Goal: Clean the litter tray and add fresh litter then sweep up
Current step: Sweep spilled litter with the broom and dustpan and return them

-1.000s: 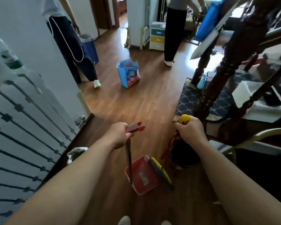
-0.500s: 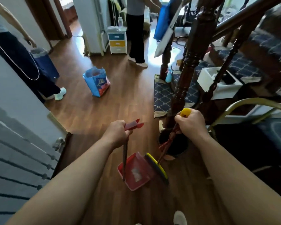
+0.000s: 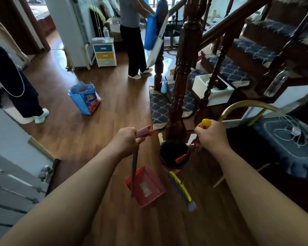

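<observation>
Dustpan (image 3: 146,187) (red, long-handled) is hanging low over the wood floor (image 3: 114,121). Its pan is showing only a pale sticker, writing too blurred to read. Left hand (image 3: 126,141) is gripping the handle's red top, fingers curled round it. Right hand (image 3: 212,137) is clenching the yellow-capped broom (image 3: 182,190) handle, and the brush head is hanging just beside the pan. Black bucket (image 3: 172,153) is standing near the newel post (image 3: 181,86) — inside too dark to tell. Blue bag (image 3: 85,98) is sitting open, well apart, print unreadable.
</observation>
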`<state>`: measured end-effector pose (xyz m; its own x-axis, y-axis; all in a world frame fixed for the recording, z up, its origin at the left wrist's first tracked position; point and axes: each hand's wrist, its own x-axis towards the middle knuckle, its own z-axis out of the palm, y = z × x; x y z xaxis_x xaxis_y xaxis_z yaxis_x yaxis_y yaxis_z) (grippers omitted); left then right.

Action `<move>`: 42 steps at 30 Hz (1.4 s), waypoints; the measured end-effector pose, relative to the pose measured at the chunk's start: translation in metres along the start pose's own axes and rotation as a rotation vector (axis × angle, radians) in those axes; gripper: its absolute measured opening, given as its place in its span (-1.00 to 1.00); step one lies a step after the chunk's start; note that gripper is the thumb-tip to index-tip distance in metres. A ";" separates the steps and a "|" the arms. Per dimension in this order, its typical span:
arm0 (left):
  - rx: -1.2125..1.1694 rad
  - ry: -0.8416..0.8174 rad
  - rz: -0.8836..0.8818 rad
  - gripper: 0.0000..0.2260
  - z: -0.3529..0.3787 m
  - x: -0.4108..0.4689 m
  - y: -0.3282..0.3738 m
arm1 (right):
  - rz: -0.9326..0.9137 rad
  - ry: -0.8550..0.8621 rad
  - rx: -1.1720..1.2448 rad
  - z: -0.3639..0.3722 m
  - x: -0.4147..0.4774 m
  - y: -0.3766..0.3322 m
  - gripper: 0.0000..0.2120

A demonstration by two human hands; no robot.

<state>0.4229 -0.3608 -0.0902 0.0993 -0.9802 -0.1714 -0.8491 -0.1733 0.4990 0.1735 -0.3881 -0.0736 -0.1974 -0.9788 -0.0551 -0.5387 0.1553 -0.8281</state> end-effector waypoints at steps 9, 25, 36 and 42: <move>-0.036 0.005 -0.003 -0.75 0.021 -0.015 0.030 | 0.084 0.048 0.052 -0.039 -0.011 0.043 -0.93; -0.189 -0.022 0.103 -0.84 0.070 -0.040 0.075 | 0.136 0.204 0.028 -0.083 -0.055 0.095 -0.94; -0.205 -0.020 0.240 -0.81 0.014 -0.029 0.047 | 0.160 0.388 -0.039 -0.074 -0.073 0.060 -0.99; -0.201 -0.012 0.290 -0.78 -0.016 -0.028 0.021 | 0.212 0.474 -0.076 -0.062 -0.090 0.048 -0.95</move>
<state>0.4100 -0.3383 -0.0614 -0.1383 -0.9904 -0.0073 -0.7217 0.0958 0.6855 0.1148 -0.2840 -0.0737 -0.6478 -0.7598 0.0557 -0.5012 0.3700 -0.7822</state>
